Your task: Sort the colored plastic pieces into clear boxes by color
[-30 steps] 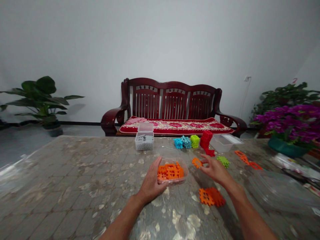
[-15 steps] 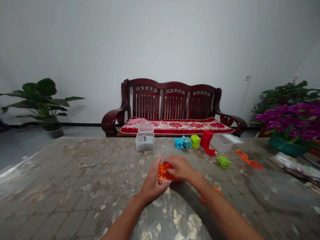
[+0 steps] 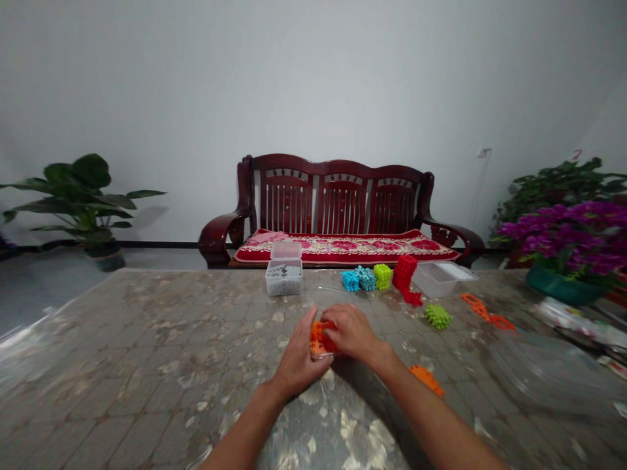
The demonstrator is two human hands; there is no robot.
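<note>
Right hand [image 3: 353,331] moved over orange pieces [image 3: 318,338], left hand [image 3: 298,351] spread against clear tub [image 3: 321,356], right's grip unclear

- A home, most likely a living room
- A carved, dark red wooden bench [image 3: 341,203] with a flowered red seat cover [image 3: 343,245], against a plain pale wall [image 3: 333,78]
- A large leafy plant [image 3: 91,172] potted on the floor
- Purple flowers [image 3: 568,235] in a teal bowl [image 3: 558,285]
- A table with a patterned cover [image 3: 147,352]

the patterned table [image 3: 147,365] carries orange pieces [image 3: 428,380], blocks [image 3: 404,273] and boxes [image 3: 284,286].
</note>
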